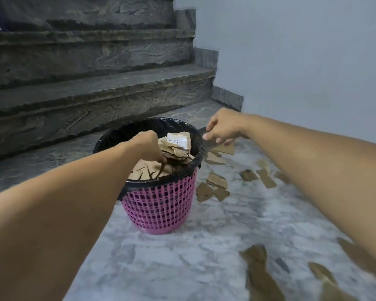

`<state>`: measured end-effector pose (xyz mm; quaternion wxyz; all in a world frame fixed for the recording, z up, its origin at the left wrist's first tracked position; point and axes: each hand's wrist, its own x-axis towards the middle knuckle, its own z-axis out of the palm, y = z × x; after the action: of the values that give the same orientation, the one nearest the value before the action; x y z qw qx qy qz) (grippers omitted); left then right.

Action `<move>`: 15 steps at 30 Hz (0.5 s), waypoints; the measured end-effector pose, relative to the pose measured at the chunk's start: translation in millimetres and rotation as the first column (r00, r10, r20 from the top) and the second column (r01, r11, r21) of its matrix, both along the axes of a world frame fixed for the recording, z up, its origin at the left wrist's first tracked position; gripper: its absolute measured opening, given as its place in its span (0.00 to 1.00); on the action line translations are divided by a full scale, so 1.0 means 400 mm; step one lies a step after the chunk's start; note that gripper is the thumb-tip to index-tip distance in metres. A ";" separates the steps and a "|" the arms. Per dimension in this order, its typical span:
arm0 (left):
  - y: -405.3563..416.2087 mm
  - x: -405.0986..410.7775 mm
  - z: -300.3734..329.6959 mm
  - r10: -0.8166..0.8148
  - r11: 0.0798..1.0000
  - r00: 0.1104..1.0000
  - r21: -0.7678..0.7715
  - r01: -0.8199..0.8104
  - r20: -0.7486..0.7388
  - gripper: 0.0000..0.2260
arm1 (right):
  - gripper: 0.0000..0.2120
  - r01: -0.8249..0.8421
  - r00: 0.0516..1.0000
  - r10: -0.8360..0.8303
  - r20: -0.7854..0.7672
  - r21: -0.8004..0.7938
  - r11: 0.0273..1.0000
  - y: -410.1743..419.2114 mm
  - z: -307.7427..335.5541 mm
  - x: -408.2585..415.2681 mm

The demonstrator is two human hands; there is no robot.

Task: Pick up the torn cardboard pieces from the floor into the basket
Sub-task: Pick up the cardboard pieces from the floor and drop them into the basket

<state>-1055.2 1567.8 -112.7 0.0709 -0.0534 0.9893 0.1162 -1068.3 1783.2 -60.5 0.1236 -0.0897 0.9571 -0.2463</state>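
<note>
Left hand (pixel 148 144) grips cardboard stack (pixel 176 148) over basket (pixel 159 205): release low. Right hand (pixel 221 129), fingers loosely open, reaches scraps (pixel 217 158) at 2 o'clock.

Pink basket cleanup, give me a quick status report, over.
Left hand gripping torn cardboard pieces over the black-lined pink plastic basket. Right hand reaching beyond the rim, grip unclear. Scraps remain on the marble floor.

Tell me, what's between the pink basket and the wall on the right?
In the head view, torn cardboard pieces lie scattered on the marble floor between the basket and the wall.
</note>
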 end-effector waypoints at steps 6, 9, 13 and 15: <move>0.255 0.084 0.062 -0.252 0.962 0.944 0.047 0.267 -0.212 0.18 | 0.14 0.218 0.975 -0.219 0.024 0.037 0.975 0.274 0.030 0.200; 0.404 0.119 0.061 -0.349 0.914 0.905 0.126 0.387 -0.244 0.15 | 0.14 0.311 0.948 -0.315 0.042 0.082 0.947 0.411 0.018 0.278; 0.594 0.157 -0.028 -0.468 0.857 0.875 0.179 0.483 -0.123 0.23 | 0.12 0.393 0.902 -0.414 0.122 0.162 0.905 0.593 -0.081 0.357; 0.680 0.170 -0.107 -0.526 0.838 0.850 0.149 0.525 -0.036 0.25 | 0.15 0.427 0.876 -0.454 0.161 0.180 0.886 0.687 -0.165 0.391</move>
<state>-987.3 1839.7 -155.7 0.1072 0.2252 0.9538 0.1675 -912.0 2057.9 -126.3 0.1648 0.1647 0.9499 -0.2083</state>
